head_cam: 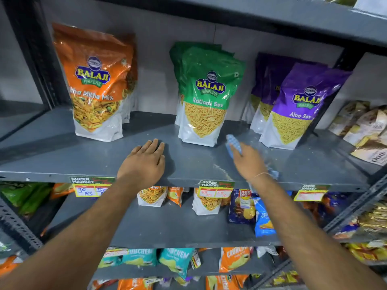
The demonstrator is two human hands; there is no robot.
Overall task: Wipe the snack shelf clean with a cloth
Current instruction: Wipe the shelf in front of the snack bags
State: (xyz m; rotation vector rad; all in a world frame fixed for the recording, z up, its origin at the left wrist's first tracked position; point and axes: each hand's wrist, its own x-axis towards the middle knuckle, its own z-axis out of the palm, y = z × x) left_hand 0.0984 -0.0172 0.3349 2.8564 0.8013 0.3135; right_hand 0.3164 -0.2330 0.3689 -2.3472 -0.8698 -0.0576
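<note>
The grey metal snack shelf [62, 151] runs across the middle of the view and shows pale dusty smears. My right hand [248, 161] holds a light blue checked cloth [234, 143] against the shelf, between the green and purple packs; the hand and cloth are blurred. My left hand [144, 162] lies flat, palm down, fingers together, on the shelf near its front edge, holding nothing. Part of the cloth also shows by my right wrist.
Standing on the shelf are orange Balaji packs [98, 84] at the left, green Ratlami Sev packs [206, 97] in the middle and purple Aloo Sev packs [297, 107] at the right. Beige packs [364, 130] lie far right. Price tags [216, 189] hang on the front edge. Lower shelves hold chip bags.
</note>
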